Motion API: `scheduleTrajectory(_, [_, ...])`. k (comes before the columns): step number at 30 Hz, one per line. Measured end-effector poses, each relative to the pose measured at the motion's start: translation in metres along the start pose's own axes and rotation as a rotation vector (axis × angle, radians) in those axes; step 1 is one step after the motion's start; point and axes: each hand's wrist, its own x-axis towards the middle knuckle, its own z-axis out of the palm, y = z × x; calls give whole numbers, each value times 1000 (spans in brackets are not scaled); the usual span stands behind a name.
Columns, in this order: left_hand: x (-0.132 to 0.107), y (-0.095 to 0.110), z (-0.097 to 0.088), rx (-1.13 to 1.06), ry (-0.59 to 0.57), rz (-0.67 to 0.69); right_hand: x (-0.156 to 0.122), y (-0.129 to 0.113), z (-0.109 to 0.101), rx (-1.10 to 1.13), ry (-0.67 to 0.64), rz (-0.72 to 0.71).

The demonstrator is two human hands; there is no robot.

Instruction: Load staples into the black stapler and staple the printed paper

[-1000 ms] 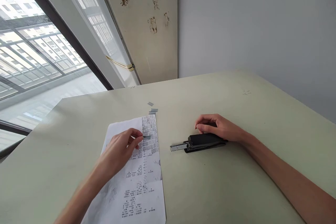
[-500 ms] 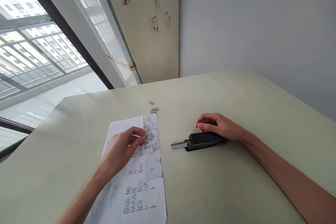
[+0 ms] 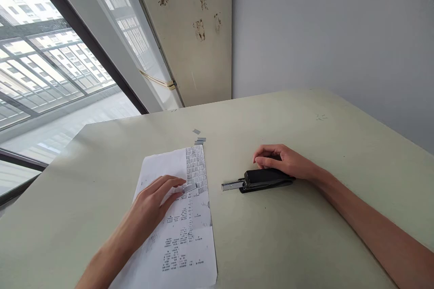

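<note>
My left hand is over the printed sheet, its thumb and fingertips closed on one end of a grey strip of staples. The strip's other end points right, over the printed columns. My right hand rests on the table just behind a black stapler. Its fingers are loosely curled, with the thumb close to the index finger and nothing visible in them. The heel of that hand appears to touch the stapler's right end. From the stapler's left end sticks out its metal staple tray.
More staple strips lie beyond the sheet's top edge, with a single short strip farther back. A few loose staples are at the far right of the pale table. Behind are a wall, a stained panel and a window.
My left hand has come lower and flatter over the sheet, its fingers straighter. More of the staple strip shows, now tilted up to the right. My right hand and the stapler stay put.
</note>
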Motion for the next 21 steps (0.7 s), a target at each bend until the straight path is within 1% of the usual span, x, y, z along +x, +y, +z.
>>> scheduleTrajectory(3, [-1, 1, -1, 1, -17, -58, -1, 0, 1, 7, -1, -2])
scheduleTrajectory(6, [3, 5, 5, 9, 21, -81, -1, -2, 2, 8, 4, 6])
scheduleTrajectory(9, [7, 10, 12, 3, 49, -76, 0, -3, 2, 8, 1, 3])
scheduleTrajectory(12, [10, 18, 12, -23, 54, -62, 0, -2, 2, 3, -5, -8])
scheduleTrajectory(15, [15, 31, 10, -64, 52, -61, 0, 0, 1, -5, 1, -8])
scheduleTrajectory(17, [19, 43, 10, -103, 62, -34, 0, 1, 1, -6, 8, -9])
scheduleTrajectory(21, [34, 66, 18, -180, 103, 110, 1, 2, 1, -2, 2, -3])
